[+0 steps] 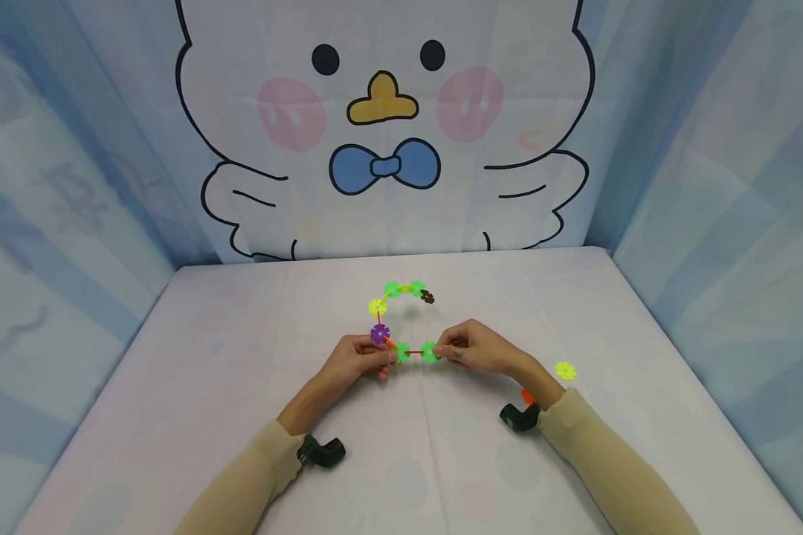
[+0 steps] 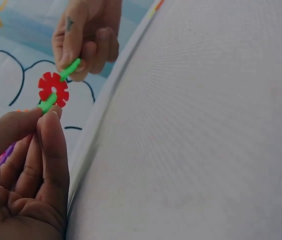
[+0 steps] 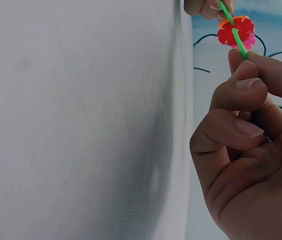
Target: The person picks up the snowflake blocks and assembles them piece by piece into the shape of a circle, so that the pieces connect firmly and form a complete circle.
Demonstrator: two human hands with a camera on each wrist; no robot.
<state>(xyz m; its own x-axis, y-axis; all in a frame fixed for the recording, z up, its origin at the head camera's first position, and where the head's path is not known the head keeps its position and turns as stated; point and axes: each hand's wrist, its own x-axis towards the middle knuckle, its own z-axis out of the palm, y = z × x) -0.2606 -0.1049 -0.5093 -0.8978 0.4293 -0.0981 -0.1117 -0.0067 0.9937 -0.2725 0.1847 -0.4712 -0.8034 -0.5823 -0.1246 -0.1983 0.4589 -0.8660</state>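
Slotted plastic snowflake discs are joined into a curved chain, held above the white table. My left hand (image 1: 358, 358) pinches a green disc (image 2: 47, 103) between thumb and forefinger. At the chain's near end, my right hand (image 1: 478, 347) pinches another green disc (image 3: 239, 44). A red disc (image 2: 53, 89) sits slotted between those two green ones. Beyond the left hand the chain curls away through an orange disc (image 1: 389, 342), a purple disc (image 1: 380, 334) and a yellow disc (image 1: 378, 307), then more green and yellow, to a dark brown disc (image 1: 427, 296) at the far end.
A loose yellow disc (image 1: 565, 371) lies on the table (image 1: 241, 416) right of the right forearm. An orange disc (image 1: 528, 396) is partly hidden by the right wrist. Printed curtains stand at the back and both sides. Each wrist carries a black camera (image 1: 324, 452).
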